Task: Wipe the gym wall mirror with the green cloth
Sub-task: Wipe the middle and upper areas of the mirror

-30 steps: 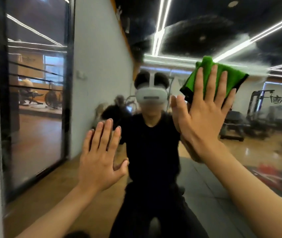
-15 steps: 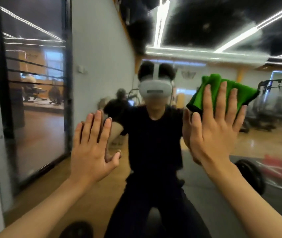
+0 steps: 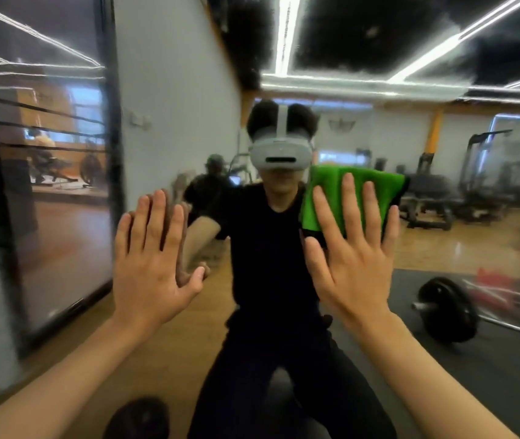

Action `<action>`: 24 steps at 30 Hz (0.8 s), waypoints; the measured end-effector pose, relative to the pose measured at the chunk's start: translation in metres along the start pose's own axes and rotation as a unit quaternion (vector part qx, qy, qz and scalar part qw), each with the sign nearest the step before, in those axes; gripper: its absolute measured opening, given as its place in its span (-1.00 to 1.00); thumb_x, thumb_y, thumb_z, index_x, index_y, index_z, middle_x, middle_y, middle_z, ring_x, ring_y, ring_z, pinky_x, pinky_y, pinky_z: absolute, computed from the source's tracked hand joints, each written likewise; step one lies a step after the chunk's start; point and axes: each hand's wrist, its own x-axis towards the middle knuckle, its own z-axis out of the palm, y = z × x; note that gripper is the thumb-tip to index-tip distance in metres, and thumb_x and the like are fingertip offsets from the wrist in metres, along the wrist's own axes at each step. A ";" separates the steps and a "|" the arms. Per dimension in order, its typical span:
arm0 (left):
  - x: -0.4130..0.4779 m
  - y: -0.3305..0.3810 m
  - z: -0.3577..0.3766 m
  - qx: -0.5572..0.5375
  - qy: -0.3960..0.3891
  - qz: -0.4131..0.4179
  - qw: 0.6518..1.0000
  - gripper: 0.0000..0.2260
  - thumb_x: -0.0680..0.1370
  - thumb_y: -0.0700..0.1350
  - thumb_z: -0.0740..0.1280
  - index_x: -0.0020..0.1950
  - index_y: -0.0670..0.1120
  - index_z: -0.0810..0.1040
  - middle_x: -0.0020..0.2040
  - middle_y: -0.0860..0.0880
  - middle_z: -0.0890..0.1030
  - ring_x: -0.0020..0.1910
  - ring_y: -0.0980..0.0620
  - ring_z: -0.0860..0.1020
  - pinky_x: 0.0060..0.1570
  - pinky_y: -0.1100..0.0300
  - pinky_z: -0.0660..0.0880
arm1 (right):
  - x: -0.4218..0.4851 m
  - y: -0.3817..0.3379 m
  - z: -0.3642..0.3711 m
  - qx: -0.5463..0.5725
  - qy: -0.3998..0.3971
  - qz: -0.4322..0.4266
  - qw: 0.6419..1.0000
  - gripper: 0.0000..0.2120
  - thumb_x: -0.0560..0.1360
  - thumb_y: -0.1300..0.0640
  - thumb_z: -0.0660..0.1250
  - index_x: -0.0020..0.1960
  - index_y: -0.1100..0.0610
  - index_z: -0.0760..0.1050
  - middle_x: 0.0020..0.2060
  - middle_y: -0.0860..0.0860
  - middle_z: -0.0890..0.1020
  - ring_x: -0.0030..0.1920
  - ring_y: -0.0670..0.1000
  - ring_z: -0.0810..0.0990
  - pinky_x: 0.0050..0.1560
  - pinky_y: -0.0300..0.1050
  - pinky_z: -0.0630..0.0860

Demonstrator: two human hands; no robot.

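Observation:
The wall mirror (image 3: 442, 217) fills most of the view and reflects the gym and a person in black. My right hand (image 3: 352, 251) lies flat with straight, spread fingers, pressing the folded green cloth (image 3: 331, 191) against the glass at chest height, right of centre. The cloth's upper part shows above my fingers; the rest is hidden under my palm. My left hand (image 3: 151, 264) is flat on the mirror to the left, fingers straight and together, holding nothing.
A dark-framed glass panel (image 3: 46, 185) stands on the left wall beside the mirror. The reflection shows a barbell with a black plate (image 3: 448, 308) on a dark mat, weight machines (image 3: 474, 185) at the back right, and a wooden floor.
My right hand has slid the green cloth down the mirror and slightly left, from above head height to chest height. My left hand has stayed flat on the glass.

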 end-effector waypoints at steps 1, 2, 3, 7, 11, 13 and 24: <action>0.000 0.002 0.001 -0.003 0.003 0.002 1.000 -0.17 0.57 0.22 0.20 0.74 -0.13 0.04 0.74 -0.19 -0.05 0.72 -0.20 -0.04 0.66 -0.19 -0.06 | -0.013 0.015 0.000 -0.006 0.011 0.035 0.999 -0.43 0.73 -0.20 -0.12 0.69 -0.06 0.13 0.69 0.08 0.08 0.69 0.15 -0.04 0.61 0.39 -0.03; 0.001 0.003 0.001 -0.006 0.002 0.003 1.000 -0.17 0.57 0.22 0.20 0.74 -0.12 0.02 0.74 -0.18 -0.05 0.72 -0.21 -0.03 0.66 -0.21 -0.04 | -0.021 0.019 0.003 -0.005 0.017 0.076 0.997 -0.43 0.73 -0.19 -0.13 0.69 -0.04 0.13 0.69 0.09 0.06 0.69 0.17 -0.03 0.60 0.43 -0.02; 0.001 0.004 0.001 -0.009 -0.001 0.002 1.000 -0.16 0.56 0.22 0.20 0.75 -0.10 0.01 0.74 -0.18 -0.05 0.72 -0.22 -0.03 0.66 -0.23 -0.02 | -0.025 0.012 0.006 0.003 0.022 0.122 0.992 -0.43 0.73 -0.18 -0.13 0.69 -0.03 0.14 0.69 0.10 0.05 0.69 0.20 -0.03 0.58 0.46 -0.02; 0.003 0.000 -0.001 -0.012 -0.002 0.014 1.000 -0.15 0.57 0.24 0.22 0.75 -0.08 -0.02 0.74 -0.14 -0.10 0.72 -0.20 -0.04 0.66 -0.22 -0.01 | -0.019 -0.074 0.016 0.035 0.007 0.105 0.994 -0.41 0.73 -0.22 -0.10 0.70 -0.03 0.14 0.69 0.10 0.06 0.69 0.22 -0.02 0.59 0.44 -0.06; 0.003 -0.004 -0.003 -0.004 0.011 0.024 1.000 -0.18 0.61 0.25 0.18 0.75 -0.09 -0.02 0.74 -0.15 -0.08 0.72 -0.18 -0.04 0.67 -0.15 -0.07 | -0.019 -0.104 0.019 0.051 -0.045 -0.048 0.997 -0.41 0.72 -0.27 -0.09 0.70 -0.10 0.10 0.70 0.02 0.07 0.70 0.11 -0.02 0.64 0.29 -0.10; 0.002 -0.003 -0.001 -0.002 0.009 0.020 1.000 -0.16 0.58 0.23 0.22 0.75 -0.09 -0.01 0.74 -0.15 -0.07 0.72 -0.19 -0.03 0.67 -0.17 -0.06 | -0.027 -0.072 0.018 0.040 -0.040 -0.085 0.995 -0.43 0.72 -0.25 -0.05 0.69 -0.12 0.14 0.69 0.00 0.09 0.69 0.08 -0.01 0.64 0.24 -0.08; 0.005 0.003 -0.002 -0.004 0.011 0.008 1.000 -0.17 0.56 0.19 0.22 0.74 -0.11 0.02 0.73 -0.18 -0.04 0.72 -0.16 -0.09 0.66 -0.21 -0.03 | -0.054 -0.070 0.024 0.044 0.004 0.100 0.994 -0.39 0.70 -0.21 0.01 0.69 -0.03 0.16 0.69 0.10 0.06 0.68 0.22 -0.01 0.61 0.39 -0.09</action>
